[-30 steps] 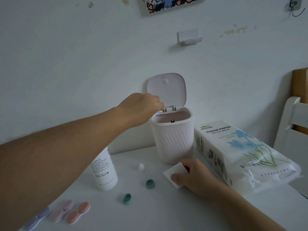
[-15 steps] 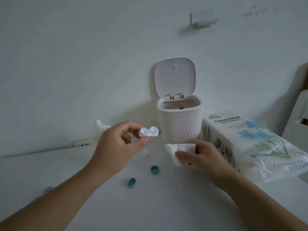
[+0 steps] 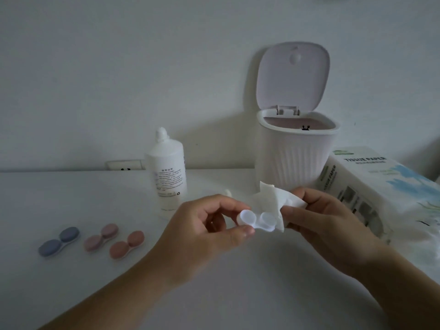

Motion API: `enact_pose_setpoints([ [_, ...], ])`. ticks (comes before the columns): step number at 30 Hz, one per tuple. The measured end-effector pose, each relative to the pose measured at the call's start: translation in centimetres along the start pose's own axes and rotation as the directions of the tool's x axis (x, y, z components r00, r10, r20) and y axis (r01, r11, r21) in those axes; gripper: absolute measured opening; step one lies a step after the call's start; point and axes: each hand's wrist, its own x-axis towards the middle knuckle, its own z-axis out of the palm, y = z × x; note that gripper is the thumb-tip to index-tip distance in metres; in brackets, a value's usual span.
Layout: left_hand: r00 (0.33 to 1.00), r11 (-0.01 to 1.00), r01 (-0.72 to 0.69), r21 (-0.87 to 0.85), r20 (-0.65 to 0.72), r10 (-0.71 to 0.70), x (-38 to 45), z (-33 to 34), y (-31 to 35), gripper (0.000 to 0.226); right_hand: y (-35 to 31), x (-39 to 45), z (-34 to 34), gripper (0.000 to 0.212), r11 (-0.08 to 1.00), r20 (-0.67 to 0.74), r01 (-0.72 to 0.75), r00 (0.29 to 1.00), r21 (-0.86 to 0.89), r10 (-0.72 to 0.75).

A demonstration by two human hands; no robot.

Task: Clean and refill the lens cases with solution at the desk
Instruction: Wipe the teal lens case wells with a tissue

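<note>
2 round plastic wells, lens case (image 3: 258, 219), crumpled tissue (image 3: 273, 198)

left hand (image 3: 200, 232) pinching lens case (image 3: 257, 219), tissue (image 3: 271, 198)

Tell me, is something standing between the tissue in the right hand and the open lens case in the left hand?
Nothing visible does. The tissue, pinched by the right hand, already meets the right end of the open lens case that the left hand pinches.

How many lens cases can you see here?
4. A white lens case is held in the left hand; blue, pink and orange ones lie on the desk, left.
</note>
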Motion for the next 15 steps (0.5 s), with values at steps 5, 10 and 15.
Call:
enact_pose_setpoints([
  [5, 0.999, 1.0, 0.028, -0.011, 0.019, -0.028, -0.2, 0.21, 0.0, 0.025, 0.54, -0.06, 0.08, 0.056, 0.995, 0.019, 0.01, 1.0, -0.095, -0.008],
  [10, 0.995, 0.993, 0.101, -0.066, -0.012, -0.102, -0.01, 0.62, -0.06, 0.026, 0.52, -0.26, 0.07, 0.018, 0.977, 0.02, 0.093, 0.996, -0.194, -0.091],
  [15, 0.992, 0.98, 0.127, -0.15, 0.016, -0.126, 0.02, 0.9, 0.28, 0.026, 0.23, -0.55, 0.67, 0.007, 0.942, 0.007, 0.146, 0.989, -0.302, -0.151],
])
